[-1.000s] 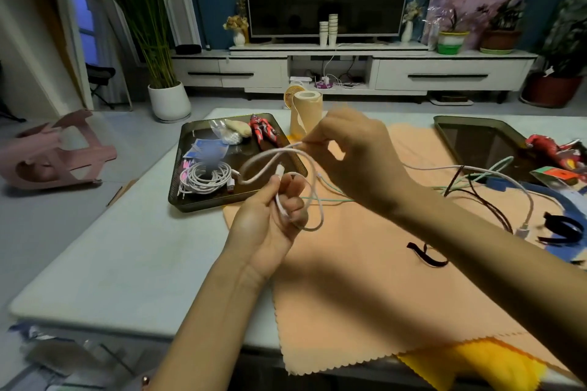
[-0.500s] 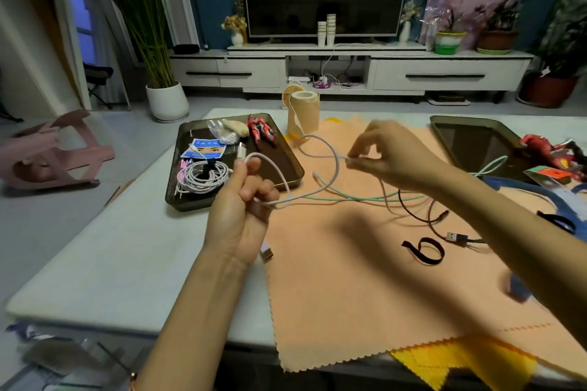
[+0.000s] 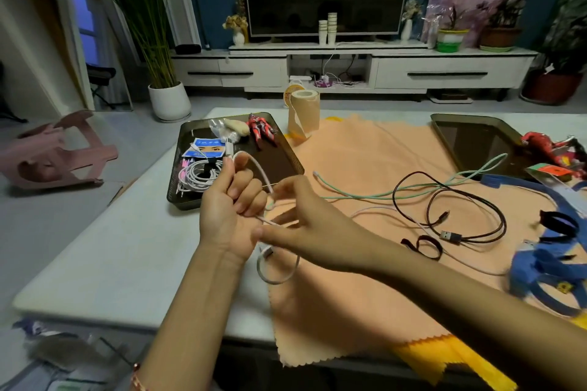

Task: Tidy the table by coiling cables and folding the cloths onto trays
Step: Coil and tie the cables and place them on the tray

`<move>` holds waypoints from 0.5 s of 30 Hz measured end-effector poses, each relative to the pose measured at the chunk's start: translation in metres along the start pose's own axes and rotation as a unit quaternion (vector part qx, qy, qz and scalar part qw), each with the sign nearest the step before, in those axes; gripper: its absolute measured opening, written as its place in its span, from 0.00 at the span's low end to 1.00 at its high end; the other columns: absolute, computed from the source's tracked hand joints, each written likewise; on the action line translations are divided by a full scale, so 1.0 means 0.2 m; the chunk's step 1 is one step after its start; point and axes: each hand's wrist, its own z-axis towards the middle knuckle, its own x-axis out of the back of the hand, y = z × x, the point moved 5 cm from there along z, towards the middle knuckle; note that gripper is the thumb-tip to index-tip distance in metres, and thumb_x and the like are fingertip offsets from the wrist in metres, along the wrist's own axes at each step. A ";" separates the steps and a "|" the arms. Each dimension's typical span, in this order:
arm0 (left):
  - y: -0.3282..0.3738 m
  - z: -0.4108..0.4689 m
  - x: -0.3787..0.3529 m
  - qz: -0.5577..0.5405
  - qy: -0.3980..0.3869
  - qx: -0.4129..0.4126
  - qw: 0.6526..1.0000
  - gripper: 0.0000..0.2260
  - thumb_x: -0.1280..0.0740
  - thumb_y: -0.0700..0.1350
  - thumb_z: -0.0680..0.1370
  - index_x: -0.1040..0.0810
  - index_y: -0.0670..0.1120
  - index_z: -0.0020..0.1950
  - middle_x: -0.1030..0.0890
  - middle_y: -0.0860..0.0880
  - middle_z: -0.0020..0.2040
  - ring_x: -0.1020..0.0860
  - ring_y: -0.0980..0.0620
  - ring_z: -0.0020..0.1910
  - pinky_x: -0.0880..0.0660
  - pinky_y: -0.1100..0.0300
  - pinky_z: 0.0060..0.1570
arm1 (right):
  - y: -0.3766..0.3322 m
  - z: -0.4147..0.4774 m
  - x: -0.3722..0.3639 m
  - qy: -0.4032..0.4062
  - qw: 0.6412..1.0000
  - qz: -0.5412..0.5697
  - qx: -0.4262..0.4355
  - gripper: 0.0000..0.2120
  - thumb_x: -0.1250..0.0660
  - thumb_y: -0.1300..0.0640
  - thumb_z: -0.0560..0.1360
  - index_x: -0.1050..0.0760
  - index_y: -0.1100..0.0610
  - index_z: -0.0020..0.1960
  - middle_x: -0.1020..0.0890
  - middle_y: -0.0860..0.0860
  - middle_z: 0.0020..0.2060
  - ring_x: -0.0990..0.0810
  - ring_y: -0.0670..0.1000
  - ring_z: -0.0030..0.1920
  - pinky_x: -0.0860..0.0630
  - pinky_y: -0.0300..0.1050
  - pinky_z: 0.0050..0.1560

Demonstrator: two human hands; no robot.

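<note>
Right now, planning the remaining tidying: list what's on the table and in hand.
left tray: one, dark, table's far left
right tray: one, dark, far right
coiled cable: one, white, in left tray
orange cloth: one, orange, spread over table
yellow cloth: one, yellow, under orange cloth
green cable: one, green, loose on orange cloth
black cable: one, black, loose on orange cloth
black straps: two, black, on orange cloth
blue ribbon: one tangle, blue, right edge
tape roll: one, beige, upright between trays
white cable: one, white, in both hands
left hand: one, grips white cable
right hand: one, pinches white cable
</note>
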 end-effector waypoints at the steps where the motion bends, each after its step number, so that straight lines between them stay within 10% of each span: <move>1: 0.01 0.00 0.00 -0.018 -0.010 0.004 1.000 0.15 0.48 0.48 0.82 0.28 0.46 0.40 0.40 0.52 0.20 0.46 0.56 0.17 0.47 0.68 0.17 | 0.02 0.01 0.01 0.055 0.998 0.005 -0.004 0.22 0.29 0.56 0.72 0.40 0.57 0.57 0.32 0.53 0.55 0.25 0.53 0.51 0.27 0.44 0.52; 4: 0.03 -0.02 -0.01 -0.048 -0.054 0.008 0.997 0.14 0.46 0.47 0.79 0.27 0.46 0.37 0.43 0.52 0.22 0.50 0.56 0.22 0.46 0.66 0.18 | 0.09 0.03 -0.01 0.098 0.994 0.006 -0.050 0.18 0.30 0.58 0.72 0.39 0.56 0.51 0.31 0.51 0.48 0.27 0.49 0.45 0.30 0.38 0.45; 8: 0.08 -0.03 -0.01 -0.097 -0.101 0.032 0.990 0.17 0.47 0.47 0.80 0.25 0.44 0.35 0.46 0.54 0.26 0.49 0.57 0.22 0.46 0.65 0.19 | 0.14 0.02 -0.03 -0.102 0.982 0.129 -0.097 0.05 0.36 0.61 0.77 0.26 0.59 0.42 0.22 0.45 0.25 0.25 0.42 0.26 0.27 0.34 0.29; 15: 0.13 -0.06 -0.01 -0.215 -0.185 0.150 0.947 0.15 0.47 0.42 0.80 0.26 0.36 0.42 0.40 0.48 0.27 0.42 0.51 0.24 0.52 0.64 0.26 | 0.21 0.00 0.20 -0.185 0.974 0.030 -0.129 0.08 0.31 0.58 0.73 0.20 0.55 0.35 0.20 0.50 0.30 0.38 0.45 0.23 0.43 0.35 0.22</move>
